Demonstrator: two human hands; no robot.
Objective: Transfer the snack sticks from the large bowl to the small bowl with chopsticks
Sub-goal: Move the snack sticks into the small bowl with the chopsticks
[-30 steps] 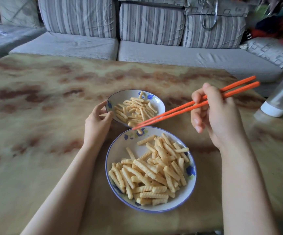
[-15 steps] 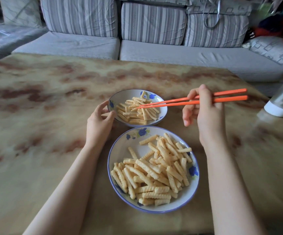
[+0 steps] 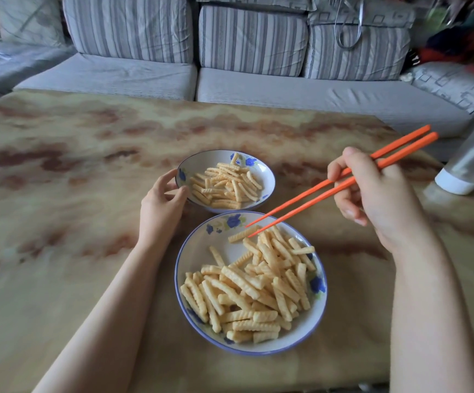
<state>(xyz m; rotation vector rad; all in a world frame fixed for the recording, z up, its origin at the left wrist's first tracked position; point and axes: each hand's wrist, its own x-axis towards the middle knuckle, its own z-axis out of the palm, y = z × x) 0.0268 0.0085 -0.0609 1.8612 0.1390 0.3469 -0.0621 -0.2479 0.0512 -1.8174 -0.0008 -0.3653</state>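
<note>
1. Grips the chopsticks (image 3: 315, 194) in the right hand (image 3: 377, 194), fingers curled round the upper shafts, thick ends pointing up and to the right.
2. Holds the tips slightly apart with nothing between them, over the far side of the big bowl (image 3: 201, 251), right at a lone stick (image 3: 242, 234); cannot tell whether touching it.
3. Holds the small bowl (image 3: 269, 177) with the left hand (image 3: 162, 205), thumb and fingers curled against the near-left rim.
4. Most sticks (image 3: 258, 287) heaped in the near and right part of the big bowl; a smaller pile in the small bowl.
5. Small bowl just beyond the big bowl, rims almost meeting, both on a mottled table (image 3: 59, 194).
6. Behind the table, a striped sofa (image 3: 230, 80); at the right edge, a grey container (image 3: 468, 165) with a white end.
</note>
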